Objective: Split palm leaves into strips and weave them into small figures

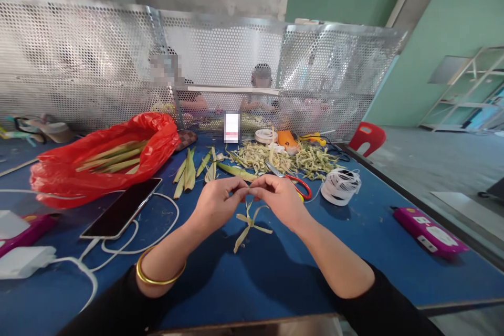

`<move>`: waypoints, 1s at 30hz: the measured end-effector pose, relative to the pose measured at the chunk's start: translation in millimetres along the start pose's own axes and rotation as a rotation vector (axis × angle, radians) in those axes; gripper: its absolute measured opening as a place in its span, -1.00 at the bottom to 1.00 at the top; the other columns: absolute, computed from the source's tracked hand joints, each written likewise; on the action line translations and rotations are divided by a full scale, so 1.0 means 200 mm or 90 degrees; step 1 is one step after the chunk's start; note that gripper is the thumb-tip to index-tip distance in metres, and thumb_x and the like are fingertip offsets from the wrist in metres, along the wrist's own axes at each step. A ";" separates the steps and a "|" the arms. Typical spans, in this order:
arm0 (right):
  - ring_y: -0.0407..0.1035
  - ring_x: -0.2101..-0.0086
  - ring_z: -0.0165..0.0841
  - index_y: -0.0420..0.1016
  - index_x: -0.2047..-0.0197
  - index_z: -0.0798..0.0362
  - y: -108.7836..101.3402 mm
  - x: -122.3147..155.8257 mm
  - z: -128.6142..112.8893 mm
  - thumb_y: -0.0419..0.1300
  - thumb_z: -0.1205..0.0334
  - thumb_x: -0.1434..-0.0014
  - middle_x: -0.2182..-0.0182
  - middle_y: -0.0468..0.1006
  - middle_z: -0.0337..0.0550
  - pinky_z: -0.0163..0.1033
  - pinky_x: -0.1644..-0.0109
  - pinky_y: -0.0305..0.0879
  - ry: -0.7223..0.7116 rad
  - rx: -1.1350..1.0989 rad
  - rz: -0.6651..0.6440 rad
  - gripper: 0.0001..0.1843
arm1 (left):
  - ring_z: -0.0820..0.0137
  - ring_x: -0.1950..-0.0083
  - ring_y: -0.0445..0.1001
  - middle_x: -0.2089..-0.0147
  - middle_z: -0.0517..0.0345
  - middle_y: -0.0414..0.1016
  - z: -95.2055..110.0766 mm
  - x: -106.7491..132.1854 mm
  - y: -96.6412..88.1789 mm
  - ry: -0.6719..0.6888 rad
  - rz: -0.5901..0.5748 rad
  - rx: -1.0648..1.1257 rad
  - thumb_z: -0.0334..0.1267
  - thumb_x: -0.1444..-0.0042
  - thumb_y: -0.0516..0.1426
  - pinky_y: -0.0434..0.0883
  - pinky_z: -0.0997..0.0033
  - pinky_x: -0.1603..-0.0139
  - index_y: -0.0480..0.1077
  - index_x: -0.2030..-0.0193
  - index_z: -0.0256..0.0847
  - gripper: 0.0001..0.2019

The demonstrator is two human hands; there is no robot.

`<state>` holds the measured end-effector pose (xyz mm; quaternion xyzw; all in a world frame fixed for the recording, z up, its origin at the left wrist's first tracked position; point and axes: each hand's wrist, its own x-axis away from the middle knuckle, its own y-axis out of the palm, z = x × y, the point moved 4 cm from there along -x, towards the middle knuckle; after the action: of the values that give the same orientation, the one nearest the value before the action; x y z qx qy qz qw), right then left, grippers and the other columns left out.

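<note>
My left hand (220, 200) and my right hand (279, 200) meet at their fingertips, both pinched closed. Between them they grip the thin end of a pale leaf strip, mostly hidden by the fingers. Just below, a small knotted piece of leaf strips (249, 222) spreads several ends like a star; whether it hangs or rests on the table I cannot tell. Scissors with red handles (301, 187) lie behind my right hand, partly covered by it. Beyond my hands are a heap of curled leaf pieces (255, 156) and several longer green-yellow husk leaves (189, 170).
A red plastic bag (59, 168) of leaves stands left on the blue table (189, 304). Nearer are a tablet (122, 210), white cables and chargers (27, 261). Rightward sit a white coil (340, 187) and a magenta case (429, 231). Behind a perforated metal screen (220, 52) are people.
</note>
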<state>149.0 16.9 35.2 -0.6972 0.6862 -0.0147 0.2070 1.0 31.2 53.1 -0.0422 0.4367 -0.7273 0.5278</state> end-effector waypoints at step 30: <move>0.36 0.57 -0.41 0.47 0.54 0.09 -0.03 0.03 -0.06 0.28 0.20 0.06 0.68 0.45 -0.27 -0.29 0.42 0.27 0.039 -0.201 0.080 -0.85 | 0.31 0.26 0.52 0.34 -0.01 0.59 -0.01 0.11 0.13 -0.332 0.129 0.593 -0.07 0.07 0.26 0.37 0.33 0.06 0.55 0.33 -0.30 -0.70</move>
<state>151.5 7.4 45.8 -0.6760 0.7283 0.0849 0.0740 10.2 13.4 25.1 0.0593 -0.0755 -0.7545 0.6492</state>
